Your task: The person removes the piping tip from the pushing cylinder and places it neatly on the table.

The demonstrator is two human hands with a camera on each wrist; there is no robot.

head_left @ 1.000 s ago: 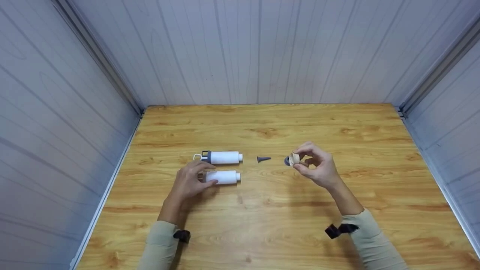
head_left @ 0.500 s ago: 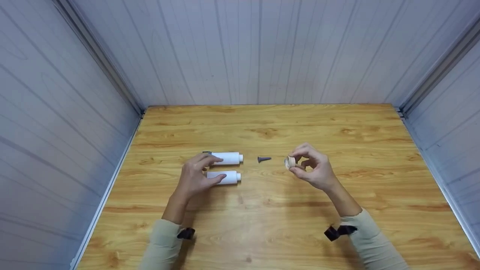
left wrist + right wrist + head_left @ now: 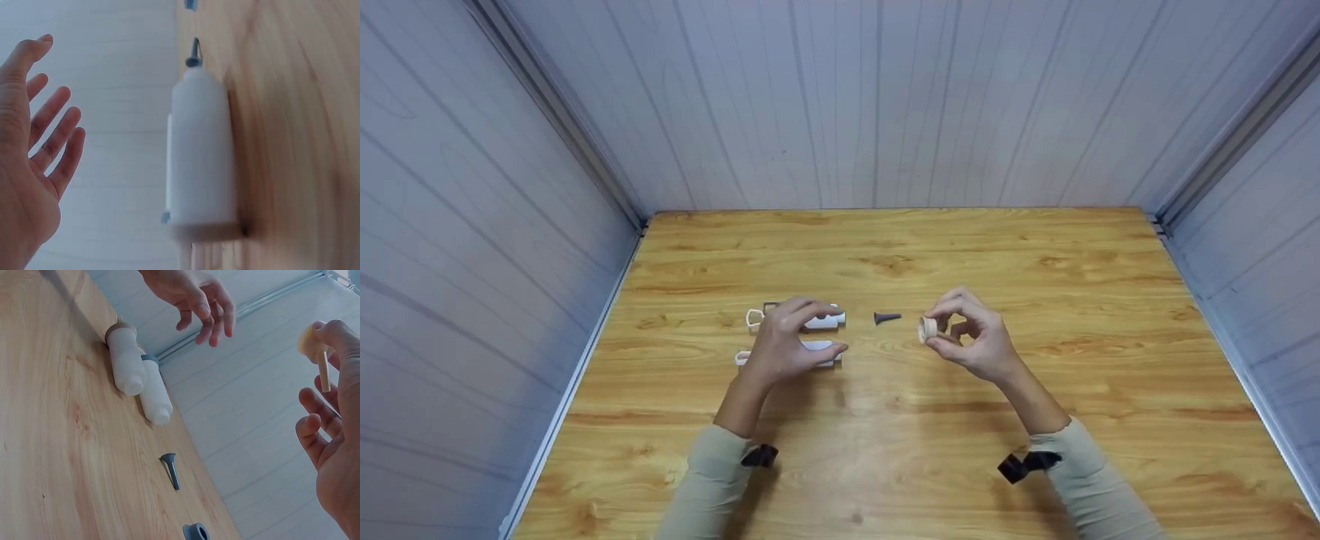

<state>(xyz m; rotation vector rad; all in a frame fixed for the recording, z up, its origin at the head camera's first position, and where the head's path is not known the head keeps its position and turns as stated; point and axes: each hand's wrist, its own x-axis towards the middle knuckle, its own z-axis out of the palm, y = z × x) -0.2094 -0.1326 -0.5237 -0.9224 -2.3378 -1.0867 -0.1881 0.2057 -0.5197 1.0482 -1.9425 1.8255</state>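
My right hand (image 3: 975,341) pinches a beige cap with a thin stem (image 3: 312,345) between thumb and fingertips, lifted above the table. My left hand (image 3: 795,341) hovers with its fingers apart over two white plunger cylinders, holding nothing. The nearer cylinder (image 3: 126,363) has a beige collar; the farther one (image 3: 156,394) has a grey collar. Both lie on their sides, and the left hand covers part of each in the head view. Between the two hands, a small dark grey nozzle (image 3: 887,318) lies on the table.
A grey cap (image 3: 196,531) rests on the wood-look table (image 3: 885,450), beyond the nozzle in the right wrist view; the right hand hides it in the head view. Pale panel walls (image 3: 840,105) stand behind and on both sides.
My left hand has moved right, from the plunger ends to above the cylinder bodies. My right hand has moved a little left with the beige cap, coming nearer the nozzle.
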